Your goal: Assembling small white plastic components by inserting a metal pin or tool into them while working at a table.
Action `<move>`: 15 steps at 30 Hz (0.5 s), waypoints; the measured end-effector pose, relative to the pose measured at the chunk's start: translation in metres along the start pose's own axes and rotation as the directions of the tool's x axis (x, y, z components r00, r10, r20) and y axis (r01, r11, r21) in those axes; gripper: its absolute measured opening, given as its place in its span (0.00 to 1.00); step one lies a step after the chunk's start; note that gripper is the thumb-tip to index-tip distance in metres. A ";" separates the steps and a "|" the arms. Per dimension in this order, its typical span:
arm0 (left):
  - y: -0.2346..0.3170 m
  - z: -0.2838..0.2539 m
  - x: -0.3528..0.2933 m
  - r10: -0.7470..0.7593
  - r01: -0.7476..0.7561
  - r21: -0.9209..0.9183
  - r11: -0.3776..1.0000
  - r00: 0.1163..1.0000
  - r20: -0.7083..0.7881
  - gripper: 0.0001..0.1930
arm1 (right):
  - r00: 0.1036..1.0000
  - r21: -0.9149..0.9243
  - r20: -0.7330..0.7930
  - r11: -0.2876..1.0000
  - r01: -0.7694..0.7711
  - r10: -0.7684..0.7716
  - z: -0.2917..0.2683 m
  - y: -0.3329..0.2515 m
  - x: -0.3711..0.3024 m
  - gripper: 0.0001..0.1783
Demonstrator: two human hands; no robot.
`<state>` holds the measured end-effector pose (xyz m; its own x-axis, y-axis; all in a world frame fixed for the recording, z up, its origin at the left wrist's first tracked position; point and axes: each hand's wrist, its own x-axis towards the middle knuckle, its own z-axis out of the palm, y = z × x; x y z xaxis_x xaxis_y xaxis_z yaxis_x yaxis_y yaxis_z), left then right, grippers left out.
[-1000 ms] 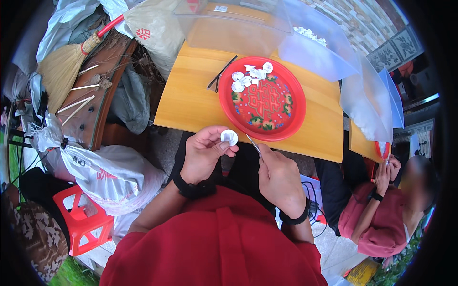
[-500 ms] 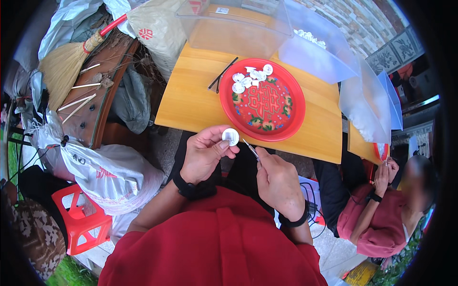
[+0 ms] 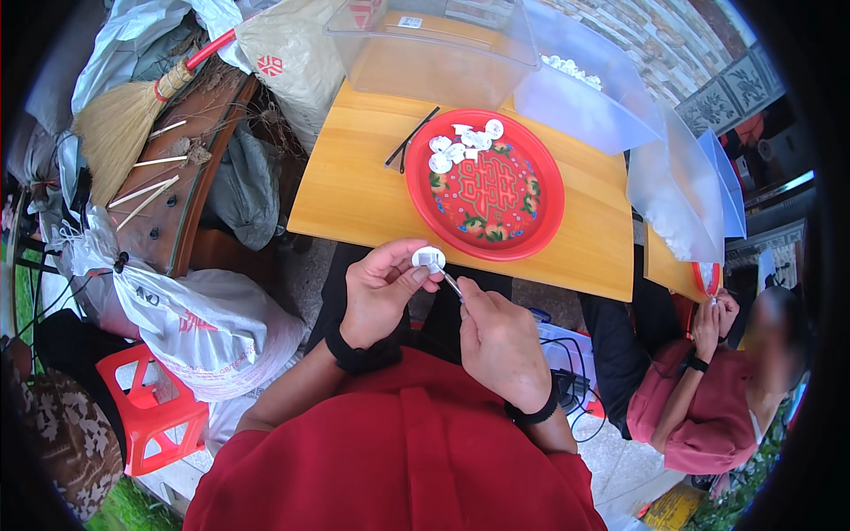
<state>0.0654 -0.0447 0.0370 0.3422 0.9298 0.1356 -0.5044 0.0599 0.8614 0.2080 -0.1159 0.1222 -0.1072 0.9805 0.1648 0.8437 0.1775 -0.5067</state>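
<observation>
Between the thumb and fingers of my left hand (image 3: 382, 288) is a small round white plastic part (image 3: 428, 257), held up in front of the table's near edge. My right hand (image 3: 506, 341) grips a slim metal pen-like tool (image 3: 452, 284), whose tip meets the lower right of the white part; the exact contact is too small to make out. Just beyond my hands, a round red tray (image 3: 547, 232) with a printed pattern stands on the wooden table. Several similar white parts (image 3: 475, 140) lie in the tray's far left portion.
A clear plastic bin (image 3: 434, 66) and a translucent bin (image 3: 589, 115) holding white pieces stand behind the tray. Dark thin sticks (image 3: 412, 140) lie left of it. A co-worker (image 3: 708, 389) sits at right. White sacks (image 3: 208, 323), a straw broom (image 3: 124, 128) and a red stool (image 3: 155, 407) are at left.
My right hand has moved left, bringing the metal tool's tip from beside the white part onto it. My left hand has kept its hold nearly in place.
</observation>
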 end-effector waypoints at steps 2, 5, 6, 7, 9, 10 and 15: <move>0.001 0.002 -0.001 0.010 -0.010 0.054 0.998 1.000 -0.009 0.14 | 1.000 0.005 -0.003 1.000 -0.008 0.008 0.003 0.001 0.000 0.17; -0.001 0.003 -0.002 0.028 -0.027 0.092 0.995 1.000 -0.007 0.14 | 0.999 0.015 0.018 0.999 -0.029 0.028 0.006 0.001 0.001 0.17; -0.001 0.002 -0.002 0.028 -0.027 0.092 0.995 1.000 -0.009 0.14 | 0.998 0.021 0.041 0.999 -0.042 0.041 0.007 0.002 0.002 0.17; -0.001 0.002 -0.003 0.028 -0.027 0.106 0.994 1.000 -0.008 0.14 | 0.998 0.021 0.043 0.999 -0.041 0.040 0.009 0.003 0.003 0.17; -0.001 0.002 -0.003 0.028 -0.027 0.121 0.992 1.000 -0.001 0.14 | 0.999 0.129 0.049 0.991 -0.026 0.020 0.011 0.008 0.005 0.16; -0.001 0.001 -0.002 0.042 -0.042 0.143 0.989 0.999 0.004 0.14 | 0.999 0.129 0.048 0.991 -0.026 0.020 0.012 0.010 0.006 0.16; -0.003 -0.002 0.001 0.073 -0.071 0.142 0.987 0.997 -0.005 0.13 | 0.987 0.435 0.133 0.889 -0.142 0.093 0.012 0.015 0.011 0.14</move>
<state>0.0652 -0.0431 0.0334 0.3004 0.9335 0.1956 -0.4095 -0.0589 0.9104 0.2130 -0.1011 0.1064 -0.0972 0.9953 0.0032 0.5369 0.0552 -0.8418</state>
